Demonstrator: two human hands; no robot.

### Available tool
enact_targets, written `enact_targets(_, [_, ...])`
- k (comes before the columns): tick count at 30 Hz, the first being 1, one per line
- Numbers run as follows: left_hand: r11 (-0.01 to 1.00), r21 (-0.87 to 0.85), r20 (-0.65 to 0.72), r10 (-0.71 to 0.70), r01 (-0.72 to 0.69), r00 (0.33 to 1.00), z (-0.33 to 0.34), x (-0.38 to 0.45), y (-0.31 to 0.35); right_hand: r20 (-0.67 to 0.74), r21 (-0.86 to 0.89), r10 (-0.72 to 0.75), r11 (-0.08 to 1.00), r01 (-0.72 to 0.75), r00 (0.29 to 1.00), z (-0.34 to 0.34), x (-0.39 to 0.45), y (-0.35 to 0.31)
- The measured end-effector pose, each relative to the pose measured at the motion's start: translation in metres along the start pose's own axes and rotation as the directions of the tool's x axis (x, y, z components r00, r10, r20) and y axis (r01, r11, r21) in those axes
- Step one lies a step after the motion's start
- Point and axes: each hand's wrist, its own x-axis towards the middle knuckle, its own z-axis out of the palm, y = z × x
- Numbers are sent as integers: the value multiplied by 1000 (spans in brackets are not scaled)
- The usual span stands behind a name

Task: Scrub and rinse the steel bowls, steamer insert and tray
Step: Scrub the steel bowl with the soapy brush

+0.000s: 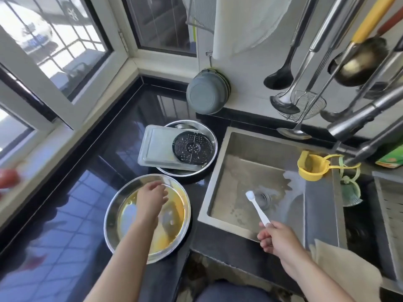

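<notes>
A wide steel bowl (122, 227) with yellow residue sits on the black counter near me. My left hand (152, 197) hovers over its far rim, fingers loosely curled; whether it touches the rim I cannot tell. Behind it a second steel bowl (212, 144) holds a rectangular steel tray (156, 149) and a dark perforated steamer insert (193, 148) lying on the tray. My right hand (278, 238) grips a white plastic spoon (257, 207) over the steel sink (250, 171); its small scoop carries something white.
The black counter (72, 214) runs left to the window sill. A yellow strainer (311, 168) hangs at the sink's right edge under the faucet (359, 118). Ladles and a skimmer hang on the wall above. A grey basin (206, 94) leans against the back wall. A cloth (346, 264) lies by the sink.
</notes>
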Motion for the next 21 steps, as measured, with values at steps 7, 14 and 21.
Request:
enact_targets(7, [969, 211, -384, -41, 131, 922, -104, -57, -93, 123, 38, -23, 999, 19, 992, 15, 0, -18])
enact_targets(14, [947, 99, -365, -250, 305, 897, -140, -32, -132, 169, 79, -30, 997, 17, 985, 19, -1, -22])
enact_targets(21, [940, -16, -286, -330, 340, 899, -118, -22, -123, 121, 93, -48, 995, 37, 992, 10, -5, -18])
